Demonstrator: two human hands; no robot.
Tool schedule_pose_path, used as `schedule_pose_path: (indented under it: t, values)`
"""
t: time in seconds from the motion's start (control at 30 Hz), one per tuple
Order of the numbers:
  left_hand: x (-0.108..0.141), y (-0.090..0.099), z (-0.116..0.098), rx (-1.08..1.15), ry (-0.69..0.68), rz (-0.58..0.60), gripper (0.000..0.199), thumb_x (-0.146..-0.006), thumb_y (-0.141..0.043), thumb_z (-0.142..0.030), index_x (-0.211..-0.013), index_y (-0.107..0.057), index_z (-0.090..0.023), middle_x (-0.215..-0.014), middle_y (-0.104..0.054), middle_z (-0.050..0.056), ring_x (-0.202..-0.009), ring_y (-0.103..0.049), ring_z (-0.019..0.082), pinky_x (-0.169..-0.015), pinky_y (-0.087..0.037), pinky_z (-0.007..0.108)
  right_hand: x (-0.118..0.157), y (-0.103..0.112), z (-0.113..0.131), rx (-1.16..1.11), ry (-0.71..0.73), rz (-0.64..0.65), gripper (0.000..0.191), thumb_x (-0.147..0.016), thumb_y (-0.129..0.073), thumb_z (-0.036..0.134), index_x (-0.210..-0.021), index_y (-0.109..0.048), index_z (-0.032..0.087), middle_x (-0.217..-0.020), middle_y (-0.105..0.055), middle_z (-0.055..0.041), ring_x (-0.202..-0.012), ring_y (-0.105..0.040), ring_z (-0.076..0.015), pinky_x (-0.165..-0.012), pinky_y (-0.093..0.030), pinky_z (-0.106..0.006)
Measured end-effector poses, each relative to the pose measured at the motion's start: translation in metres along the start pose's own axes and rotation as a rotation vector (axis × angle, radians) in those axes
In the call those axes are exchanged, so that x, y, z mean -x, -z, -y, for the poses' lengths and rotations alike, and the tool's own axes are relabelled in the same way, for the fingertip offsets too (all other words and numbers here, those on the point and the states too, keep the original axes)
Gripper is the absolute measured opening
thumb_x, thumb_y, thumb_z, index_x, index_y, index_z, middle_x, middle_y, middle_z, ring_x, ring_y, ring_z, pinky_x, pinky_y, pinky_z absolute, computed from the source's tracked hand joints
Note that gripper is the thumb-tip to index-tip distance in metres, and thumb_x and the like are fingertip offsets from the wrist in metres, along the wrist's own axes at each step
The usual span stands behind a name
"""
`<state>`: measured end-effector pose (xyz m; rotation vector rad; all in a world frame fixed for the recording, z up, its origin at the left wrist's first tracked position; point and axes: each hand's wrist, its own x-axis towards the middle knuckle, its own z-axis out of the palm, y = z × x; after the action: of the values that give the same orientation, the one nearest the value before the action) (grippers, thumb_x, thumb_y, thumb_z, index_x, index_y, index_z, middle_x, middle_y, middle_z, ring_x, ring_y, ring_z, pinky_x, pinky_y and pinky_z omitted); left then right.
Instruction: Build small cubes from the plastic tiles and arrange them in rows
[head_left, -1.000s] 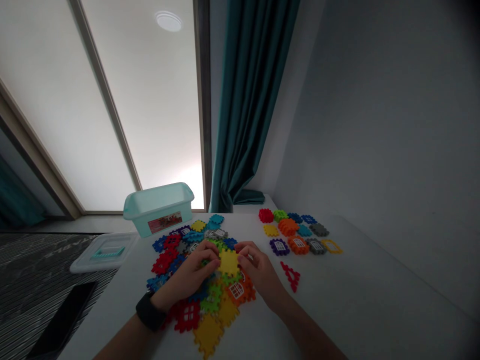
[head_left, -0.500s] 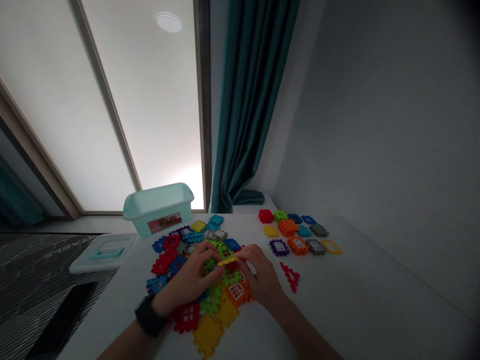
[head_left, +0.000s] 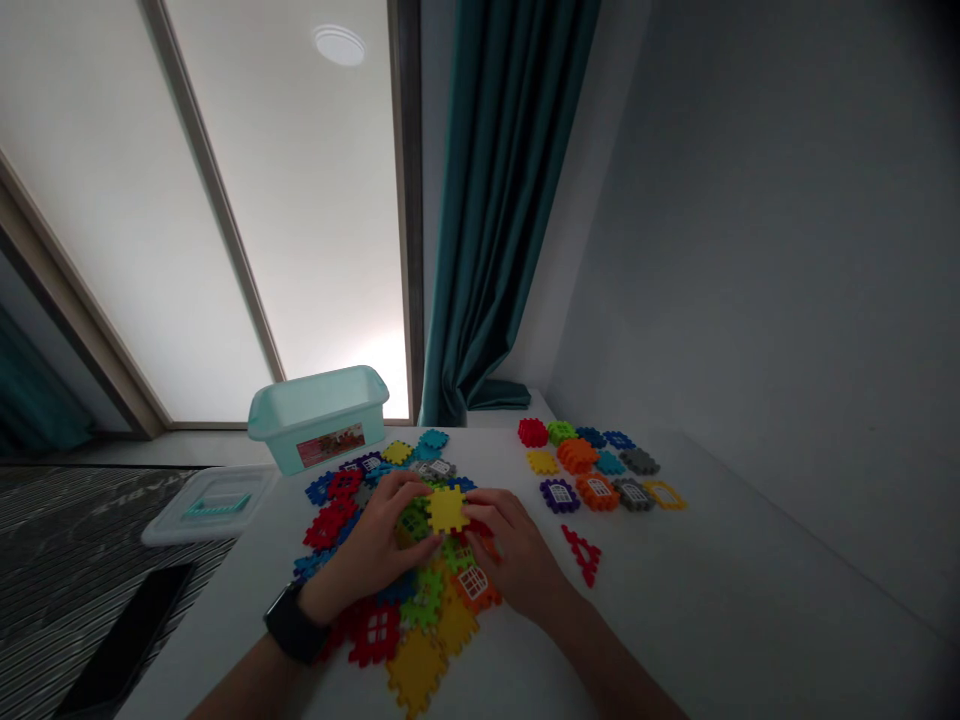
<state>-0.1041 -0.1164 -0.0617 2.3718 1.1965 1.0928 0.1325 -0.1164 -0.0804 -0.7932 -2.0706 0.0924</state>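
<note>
A yellow square interlocking tile (head_left: 448, 510) with notched edges is held up over the pile, its flat face toward me. My left hand (head_left: 386, 545) pinches its left edge, and a dark watch is on that wrist. On the opposite edge, the fingers of my right hand (head_left: 517, 555) are closed. Beneath both hands spreads a loose heap of tiles: a red window tile (head_left: 373, 634), a green tile (head_left: 424, 598), an orange tile with a white window (head_left: 475, 585) and a darker yellow tile (head_left: 417, 668). Part of the heap is hidden by my hands.
Sorted stacks, among them orange tiles (head_left: 577, 456) and a purple window tile (head_left: 559, 495), stand at the right. Nearer lies a red triangular piece (head_left: 582, 555). A teal bin (head_left: 322, 412) stands back left, beside a clear lid (head_left: 210, 505). A dark flat object (head_left: 127, 640) is lower left.
The yellow tile was seen nearly edge-on and has been tilted up, so its full face now shows. Both hands have shifted only slightly.
</note>
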Motion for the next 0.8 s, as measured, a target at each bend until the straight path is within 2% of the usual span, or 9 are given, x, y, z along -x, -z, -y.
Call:
schedule_pose_path:
  t: [0.13, 0.47, 0.8]
  values:
    - [0.002, -0.003, 0.007, -0.070, -0.063, -0.025, 0.040, -0.085, -0.073, -0.029, -0.121, -0.057, -0.025, -0.126, -0.053, 0.010, -0.118, -0.055, 0.029, -0.101, -0.051, 0.046, 0.002, -0.002, 0.001, -0.026, -0.054, 0.049, 0.036, -0.091, -0.057, 0.015, -0.126, -0.055, 0.025, -0.127, -0.061, -0.0119, -0.120, -0.059, -0.0269, -0.099, -0.056, -0.048]
    - [0.002, -0.011, 0.005, -0.132, -0.107, -0.045, 0.041, -0.082, -0.074, -0.026, -0.120, -0.057, -0.024, -0.122, -0.056, 0.010, -0.113, -0.056, 0.029, -0.096, -0.052, 0.046, 0.001, -0.001, -0.001, -0.019, -0.023, 0.026, 0.033, -0.091, -0.059, 0.015, -0.123, -0.055, 0.024, -0.120, -0.065, -0.0105, -0.112, -0.061, -0.0265, -0.095, -0.056, -0.048]
    - [-0.005, -0.013, -0.002, -0.115, -0.083, -0.087, 0.041, -0.081, -0.075, -0.024, -0.119, -0.057, -0.025, -0.123, -0.058, 0.009, -0.116, -0.057, 0.029, -0.100, -0.051, 0.044, 0.000, 0.002, -0.005, 0.004, -0.038, 0.000, 0.032, -0.090, -0.059, 0.014, -0.120, -0.056, 0.024, -0.119, -0.065, -0.0101, -0.112, -0.061, -0.0267, -0.095, -0.055, -0.048]
